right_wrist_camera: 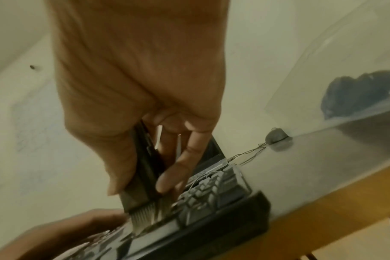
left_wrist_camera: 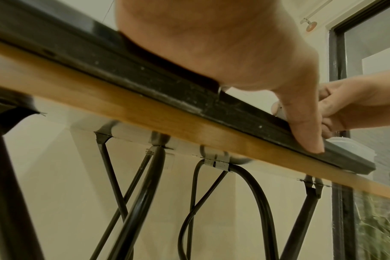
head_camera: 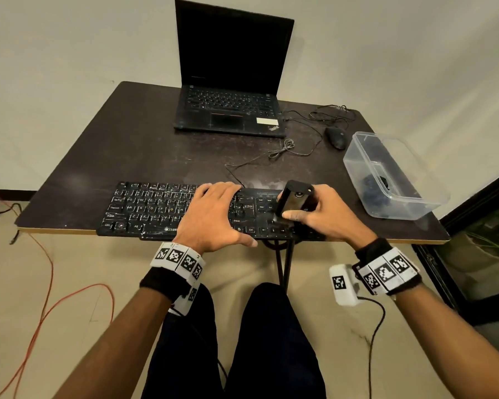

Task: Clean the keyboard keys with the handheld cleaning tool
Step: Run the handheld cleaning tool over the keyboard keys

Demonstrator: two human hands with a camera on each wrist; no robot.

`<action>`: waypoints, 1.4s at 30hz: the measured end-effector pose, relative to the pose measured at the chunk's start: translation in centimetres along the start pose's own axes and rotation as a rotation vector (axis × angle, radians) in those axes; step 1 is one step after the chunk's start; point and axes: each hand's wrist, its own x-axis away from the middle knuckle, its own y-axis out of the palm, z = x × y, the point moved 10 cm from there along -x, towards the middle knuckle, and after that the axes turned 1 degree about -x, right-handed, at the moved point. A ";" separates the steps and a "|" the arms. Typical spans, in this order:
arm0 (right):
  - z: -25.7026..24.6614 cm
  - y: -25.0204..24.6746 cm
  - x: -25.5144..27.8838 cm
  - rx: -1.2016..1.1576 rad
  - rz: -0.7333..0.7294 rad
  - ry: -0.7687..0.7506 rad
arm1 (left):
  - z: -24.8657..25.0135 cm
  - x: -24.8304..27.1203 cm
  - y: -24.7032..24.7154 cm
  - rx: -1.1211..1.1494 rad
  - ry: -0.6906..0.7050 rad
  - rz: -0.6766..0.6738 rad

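Observation:
A black keyboard (head_camera: pixel 144 208) lies along the near edge of the dark table (head_camera: pixel 144 145). My left hand (head_camera: pixel 213 214) rests flat on its middle with fingers spread; its thumb (left_wrist_camera: pixel 305 133) presses the keyboard's front edge (left_wrist_camera: pixel 167 84). My right hand (head_camera: pixel 326 217) grips a black handheld brush (head_camera: pixel 293 201) over the keyboard's right part. In the right wrist view the brush body (right_wrist_camera: pixel 145 172) is pinched between thumb and fingers, and its pale bristles (right_wrist_camera: pixel 145 218) touch the keys (right_wrist_camera: pixel 203 195).
An open black laptop (head_camera: pixel 231 82) stands at the back. A black mouse (head_camera: pixel 336 137) and tangled cables (head_camera: pixel 285 148) lie to its right. A clear plastic box (head_camera: pixel 392 174) with dark items sits at the right edge. Orange cables (head_camera: pixel 41 312) run across the floor.

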 end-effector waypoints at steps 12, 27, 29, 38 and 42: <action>-1.2 1.5 0.1 0.126 -0.197 -0.093 | 0.1 0.0 -0.2 0.018 0.011 0.022; -0.7 0.4 -0.6 0.067 -0.223 -0.096 | -0.2 -0.2 0.4 -0.023 0.011 0.006; -1.4 2.3 0.0 0.022 -0.315 -0.145 | -0.3 -0.3 0.3 -0.017 0.009 0.012; -1.2 3.0 -1.5 0.005 -0.380 -0.142 | -0.5 -0.1 0.5 -0.012 0.006 0.015; -1.0 1.5 -2.6 -0.016 -0.345 -0.103 | -0.6 -0.3 0.5 -0.011 0.004 0.013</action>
